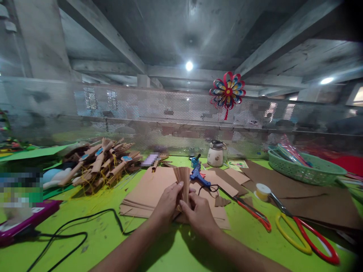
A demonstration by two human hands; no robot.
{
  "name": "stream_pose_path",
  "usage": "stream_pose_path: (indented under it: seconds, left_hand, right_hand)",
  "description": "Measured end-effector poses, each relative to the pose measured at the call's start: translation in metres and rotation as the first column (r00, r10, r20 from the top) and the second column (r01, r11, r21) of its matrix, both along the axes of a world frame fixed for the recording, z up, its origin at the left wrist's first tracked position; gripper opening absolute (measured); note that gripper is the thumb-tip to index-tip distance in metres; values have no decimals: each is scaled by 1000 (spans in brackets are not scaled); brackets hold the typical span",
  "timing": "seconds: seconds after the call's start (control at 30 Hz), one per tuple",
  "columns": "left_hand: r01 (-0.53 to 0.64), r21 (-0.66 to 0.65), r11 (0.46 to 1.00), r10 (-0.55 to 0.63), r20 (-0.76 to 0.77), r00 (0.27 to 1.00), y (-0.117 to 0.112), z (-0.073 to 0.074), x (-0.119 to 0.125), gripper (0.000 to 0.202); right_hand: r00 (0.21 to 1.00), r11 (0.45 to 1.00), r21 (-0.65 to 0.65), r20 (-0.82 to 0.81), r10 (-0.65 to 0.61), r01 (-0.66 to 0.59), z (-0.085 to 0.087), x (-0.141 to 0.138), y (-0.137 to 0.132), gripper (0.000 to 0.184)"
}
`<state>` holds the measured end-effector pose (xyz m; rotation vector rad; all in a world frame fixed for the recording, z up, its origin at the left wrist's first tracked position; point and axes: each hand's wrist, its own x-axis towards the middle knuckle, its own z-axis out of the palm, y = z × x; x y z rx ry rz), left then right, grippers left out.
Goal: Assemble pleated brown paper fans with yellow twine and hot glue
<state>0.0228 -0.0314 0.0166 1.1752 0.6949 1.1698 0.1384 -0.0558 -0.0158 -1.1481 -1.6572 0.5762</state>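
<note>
A strip of brown paper folded into narrow pleats stands upright between my two hands, its top fanned slightly apart. My left hand grips its left side, thumb pressed on the pleats. Lower down on the right, my right hand pinches the folded paper with thumb and curled fingers. Beneath both hands lies a stack of brown paper sheets. Just beyond the pleats, a blue glue gun rests on the paper with its black cord.
To the right lie red-handled scissors, larger red-and-yellow scissors, a thread spool and a green basket. Rolled paper pieces are heaped at left. A black cable crosses the green table. A jar stands behind.
</note>
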Motion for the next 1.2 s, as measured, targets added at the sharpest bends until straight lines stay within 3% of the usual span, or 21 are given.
stream_pose_path:
  seconds: [0.2, 0.4, 0.57, 0.67, 0.77, 0.83, 0.87, 0.97, 1.07, 1.2]
  left_hand:
    - [111, -257, 960, -78, 135, 988, -1, 3, -1, 33]
    - [105, -289, 952, -66, 144, 987, 1, 7, -3, 21]
    - [13, -271, 962, 18, 112, 994, 12, 10, -8, 17]
    - [-119, -264, 957, 163, 150, 975, 24, 22, -21, 20]
    - [-352, -231, 907, 407, 264, 874, 38, 43, -50, 22]
    - [-551, -177, 815, 570, 408, 713, 44, 58, -72, 24]
    - [-628, -161, 761, 615, 485, 621, 45, 65, -81, 26]
    - [-680, -166, 714, 623, 592, 510, 45, 75, -96, 28]
    - [-654, -160, 739, 602, 592, 536, 43, 72, -91, 31]
    - [-558, -172, 812, 553, 535, 639, 44, 62, -77, 32]
  right_hand:
    - [998, 1000, 11, 60, -2, 1, -3, 1, 1, 20]
    - [993, 1000, 4, 121, -4, 4, -3, 1, 1, 23]
    - [992, 999, 0, 122, 44, -44, 13, 10, -1, 29]
    - [990, 997, 38, 128, -66, 61, 29, 31, 9, 31]
    - [980, 981, -23, 67, -188, 190, 42, 63, 26, 31]
    - [969, 968, -53, 42, -242, 244, 47, 83, 37, 28]
    - [964, 962, -69, 33, -263, 264, 48, 91, 41, 27]
    - [960, 953, -113, 27, -278, 280, 48, 106, 49, 29]
    - [974, 959, -173, 47, -221, 226, 45, 105, 49, 30]
    - [993, 961, -278, 118, 30, 4, 43, 81, 34, 24]
